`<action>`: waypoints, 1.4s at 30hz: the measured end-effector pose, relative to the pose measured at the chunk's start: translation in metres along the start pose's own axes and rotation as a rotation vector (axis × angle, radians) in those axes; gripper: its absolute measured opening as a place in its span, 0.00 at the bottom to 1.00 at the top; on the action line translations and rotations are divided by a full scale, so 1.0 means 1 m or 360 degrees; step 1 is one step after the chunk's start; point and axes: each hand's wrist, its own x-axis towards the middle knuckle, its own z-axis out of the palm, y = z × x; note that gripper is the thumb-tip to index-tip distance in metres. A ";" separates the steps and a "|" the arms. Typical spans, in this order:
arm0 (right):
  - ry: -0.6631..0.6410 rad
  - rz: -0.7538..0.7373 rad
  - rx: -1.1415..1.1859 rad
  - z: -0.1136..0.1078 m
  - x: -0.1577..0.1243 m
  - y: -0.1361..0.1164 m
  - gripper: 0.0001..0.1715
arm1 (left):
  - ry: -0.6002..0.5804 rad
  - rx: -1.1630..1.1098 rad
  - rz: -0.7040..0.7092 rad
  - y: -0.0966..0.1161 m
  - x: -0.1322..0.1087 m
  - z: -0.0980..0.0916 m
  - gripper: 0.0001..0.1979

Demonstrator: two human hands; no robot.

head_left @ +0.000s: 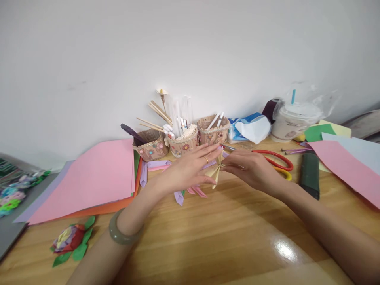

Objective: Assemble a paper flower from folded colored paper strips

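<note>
The pale yellow folded paper (217,171) sits between the two hands above the tabletop (208,237), its upper part mostly hidden by fingers. The right hand (252,166) pinches its middle between thumb and fingertips. The left hand (191,168) has its fingers stretched out and its thumb apart, near the paper's lower folds; whether it grips the paper, I cannot tell.

Beneath the left hand, a purple paper strip (178,197) and pink strips (199,191) poke out, partly covered. The right hand also hides part of whatever lies behind it, leaving a red handle (285,156) and a piece of a yellow handle (284,173) showing. Both forearms are cut off by the frame, as is the grey board (14,225) at left.
</note>
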 end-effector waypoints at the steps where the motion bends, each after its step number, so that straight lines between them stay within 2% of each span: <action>1: 0.0011 0.0007 -0.0011 0.000 0.000 0.000 0.10 | 0.0041 0.0063 0.0012 -0.001 0.000 -0.001 0.32; 5: 0.0020 0.0000 -0.0027 0.001 0.000 -0.002 0.10 | 0.0233 0.0302 0.0043 -0.001 0.000 0.004 0.16; 8: 0.0007 -0.0024 -0.0018 0.004 0.001 -0.004 0.10 | 0.0363 0.0437 0.0028 0.002 0.002 0.013 0.12; 11: 0.0018 -0.0035 -0.0019 0.004 0.001 -0.005 0.10 | 0.0373 0.0532 -0.0014 0.005 0.004 0.020 0.11; 15: 0.0065 -0.0032 -0.0032 0.003 0.001 -0.006 0.10 | 0.0330 0.0526 0.0037 0.004 0.004 0.019 0.11; 22: 0.0134 -0.0082 -0.0032 0.001 0.001 -0.010 0.12 | 0.0634 0.0467 0.0193 -0.002 0.004 0.025 0.11; 25: 0.0141 -0.0138 -0.0012 0.001 0.002 -0.012 0.12 | 0.0706 0.0511 0.0176 0.001 0.002 0.028 0.12; 29: 0.0128 -0.0033 -0.0028 0.001 0.002 -0.011 0.09 | 0.0622 0.0599 -0.0104 0.007 0.001 0.028 0.13; 33: 0.0071 0.0106 -0.0091 0.003 0.002 -0.008 0.09 | 0.0315 0.0738 -0.0423 0.010 0.002 0.028 0.13; 37: 0.0050 0.0101 -0.0088 0.006 0.000 -0.007 0.09 | 0.0201 0.0815 -0.0466 0.008 0.003 0.030 0.14; 40: 0.0117 0.0031 -0.0048 0.008 -0.001 -0.008 0.10 | 0.0245 0.0766 -0.0434 0.008 0.003 0.031 0.15; 42: 0.0180 -0.0017 -0.0011 0.007 0.000 -0.009 0.11 | 0.0341 0.0696 -0.0385 0.009 0.002 0.031 0.15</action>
